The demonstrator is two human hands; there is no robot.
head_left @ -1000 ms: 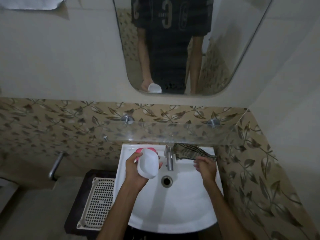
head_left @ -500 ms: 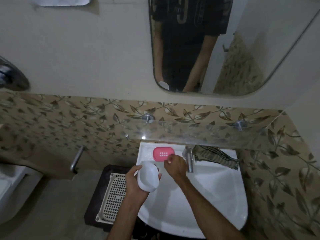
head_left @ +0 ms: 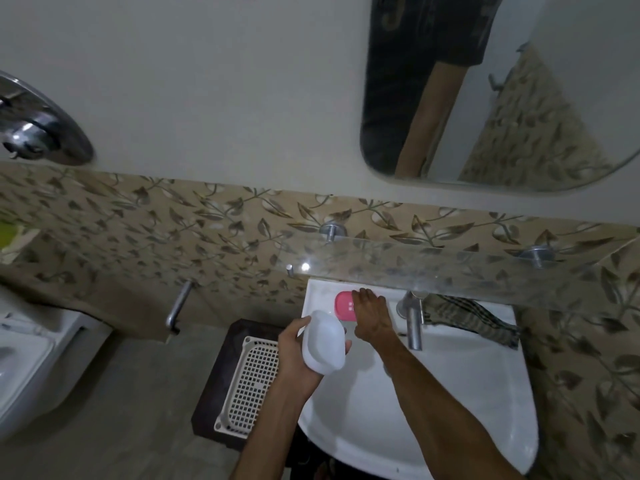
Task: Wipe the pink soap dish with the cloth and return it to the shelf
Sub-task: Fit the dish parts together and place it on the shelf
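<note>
The pink soap dish [head_left: 342, 305] lies on the back left ledge of the white sink [head_left: 450, 393], under the glass shelf [head_left: 433, 268]. My right hand [head_left: 372, 315] reaches across and lies on the dish's right part, fingers extended over it. My left hand [head_left: 294, 351] grips a white plastic soap dish part [head_left: 323, 341] above the sink's left rim. The checked cloth [head_left: 471, 317] is bunched on the ledge to the right of the tap [head_left: 412, 317].
A white lattice basket [head_left: 251, 382] sits on a dark stand left of the sink. A metal bar [head_left: 177, 306] juts from the tiled wall. A mirror [head_left: 485, 98] hangs above the shelf. A chrome fixture [head_left: 38, 129] is at far left.
My right hand left the cloth side, crossed in front of the tap and came down onto the pink dish. The view swung left and closer. My left hand keeps the white part.
</note>
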